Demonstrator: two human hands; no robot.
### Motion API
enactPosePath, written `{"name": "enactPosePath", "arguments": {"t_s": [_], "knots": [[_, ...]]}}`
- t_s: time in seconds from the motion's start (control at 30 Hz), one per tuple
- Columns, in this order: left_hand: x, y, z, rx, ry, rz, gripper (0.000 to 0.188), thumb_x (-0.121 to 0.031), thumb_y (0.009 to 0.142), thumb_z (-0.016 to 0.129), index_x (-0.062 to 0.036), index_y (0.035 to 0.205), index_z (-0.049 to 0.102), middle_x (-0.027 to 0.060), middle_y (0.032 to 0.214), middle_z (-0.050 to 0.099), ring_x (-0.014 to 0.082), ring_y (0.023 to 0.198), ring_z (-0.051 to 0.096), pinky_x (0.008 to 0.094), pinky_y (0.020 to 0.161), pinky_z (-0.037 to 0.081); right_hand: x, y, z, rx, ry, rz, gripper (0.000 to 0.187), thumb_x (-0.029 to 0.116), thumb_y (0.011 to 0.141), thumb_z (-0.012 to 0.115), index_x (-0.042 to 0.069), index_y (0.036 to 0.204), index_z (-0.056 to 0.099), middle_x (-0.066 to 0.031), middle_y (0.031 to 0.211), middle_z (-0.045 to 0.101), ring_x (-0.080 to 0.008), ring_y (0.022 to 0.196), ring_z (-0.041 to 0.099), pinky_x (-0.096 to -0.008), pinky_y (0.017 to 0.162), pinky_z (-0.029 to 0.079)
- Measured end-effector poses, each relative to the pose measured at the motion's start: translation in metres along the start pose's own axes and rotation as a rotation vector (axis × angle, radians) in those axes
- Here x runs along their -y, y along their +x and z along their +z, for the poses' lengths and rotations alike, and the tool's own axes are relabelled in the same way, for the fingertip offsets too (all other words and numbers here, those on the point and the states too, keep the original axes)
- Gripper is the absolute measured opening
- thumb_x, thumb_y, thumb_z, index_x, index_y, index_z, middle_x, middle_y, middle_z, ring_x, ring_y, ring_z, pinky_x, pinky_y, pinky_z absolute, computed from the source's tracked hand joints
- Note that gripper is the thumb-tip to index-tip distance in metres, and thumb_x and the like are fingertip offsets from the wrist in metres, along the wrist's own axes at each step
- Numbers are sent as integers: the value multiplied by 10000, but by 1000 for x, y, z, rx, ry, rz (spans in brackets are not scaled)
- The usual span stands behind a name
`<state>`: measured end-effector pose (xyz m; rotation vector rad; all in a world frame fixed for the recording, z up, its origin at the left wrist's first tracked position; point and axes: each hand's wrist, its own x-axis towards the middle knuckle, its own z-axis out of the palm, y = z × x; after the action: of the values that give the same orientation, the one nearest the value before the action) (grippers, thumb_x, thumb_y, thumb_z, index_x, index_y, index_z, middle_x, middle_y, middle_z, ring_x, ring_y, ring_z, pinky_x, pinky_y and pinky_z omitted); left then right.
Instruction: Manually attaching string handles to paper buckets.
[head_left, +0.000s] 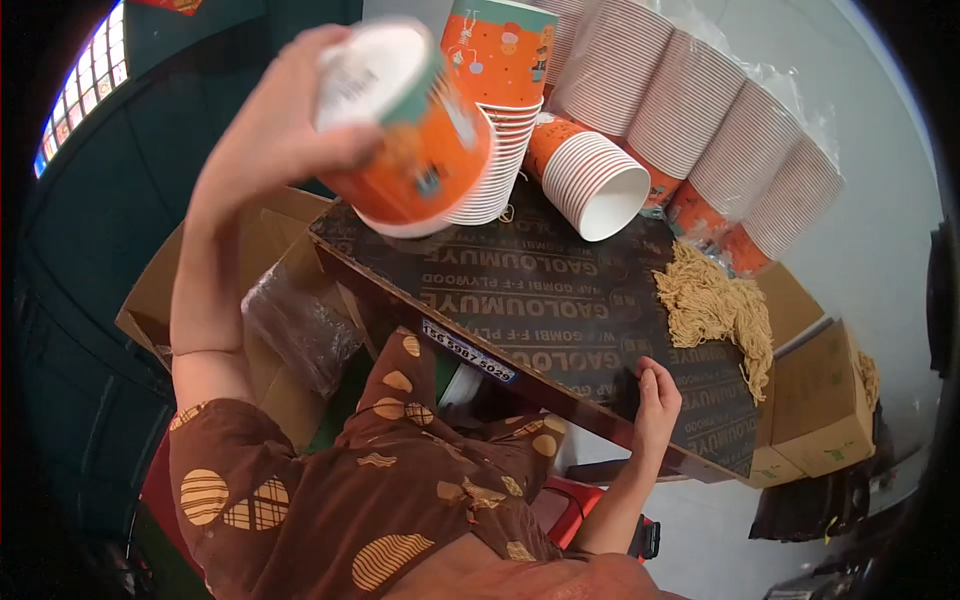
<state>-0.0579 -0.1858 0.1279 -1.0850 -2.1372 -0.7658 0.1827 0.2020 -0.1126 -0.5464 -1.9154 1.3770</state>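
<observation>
My left hand [275, 125] is raised at the upper left, its thumb and fingers wrapped round an orange paper cup [430, 165] with a green band. The cup is upside down, its white base facing up, and slightly blurred. Just behind it rises an upright stack of nested orange paper cups [500, 60], their white rims showing. Beside that, another nested stack [590, 180] lies on its side with its open mouth toward me. My right hand [655, 402] rests at the near edge of the dark plywood tabletop [500, 265], fingers curled together; anything inside them is hidden.
Tall plastic-wrapped cup stacks [690, 90] line the far right by the wall. A heap of tan string [710, 300] hangs over the right table edge. Cardboard boxes stand at the right [825, 410] and left [165, 285]; clear plastic wrap [305, 325] lies in the left one.
</observation>
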Motion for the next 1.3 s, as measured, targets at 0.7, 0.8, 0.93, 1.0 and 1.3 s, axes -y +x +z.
{"name": "enactPosePath", "arguments": {"t_s": [0.7,0.8,0.93,1.0,1.3], "knots": [[136,209,-48,363,-741,-83,658,-568,814,569,-11,1158,638,183,1152,634,315,1043,601,437,889,460,-9,-12,6,-70,-141,-185,155,56,915,527,-27,953,653,-77,907,656,-159,858,601,-281,786,463],[85,236,-11,-39,-353,-549,642,-559,822,562,-38,1193,620,184,1182,618,335,1049,600,479,873,471,-5,-14,4,-63,-147,-215,146,45,913,526,-28,937,651,-77,903,655,-159,854,598,-278,785,460],[99,259,-35,629,-801,-319,639,-568,830,539,-58,1210,610,168,1186,621,332,1043,605,490,882,462,-12,-15,2,-54,-89,-207,141,34,910,526,-27,926,651,-78,900,655,-158,848,595,-277,781,459],[90,276,-4,99,-201,-356,660,-595,826,518,-83,1233,597,149,1195,621,331,1055,603,500,892,449,-11,-14,7,-47,-82,-244,140,30,908,525,-25,922,653,-85,898,657,-167,846,596,-283,777,461],[13,282,49,332,-138,-143,749,-605,778,569,-45,1277,558,225,1332,512,372,1204,506,489,969,423,-7,-14,6,-71,-158,-263,134,31,903,528,-30,909,647,-96,885,661,-186,835,601,-294,766,464]]}}
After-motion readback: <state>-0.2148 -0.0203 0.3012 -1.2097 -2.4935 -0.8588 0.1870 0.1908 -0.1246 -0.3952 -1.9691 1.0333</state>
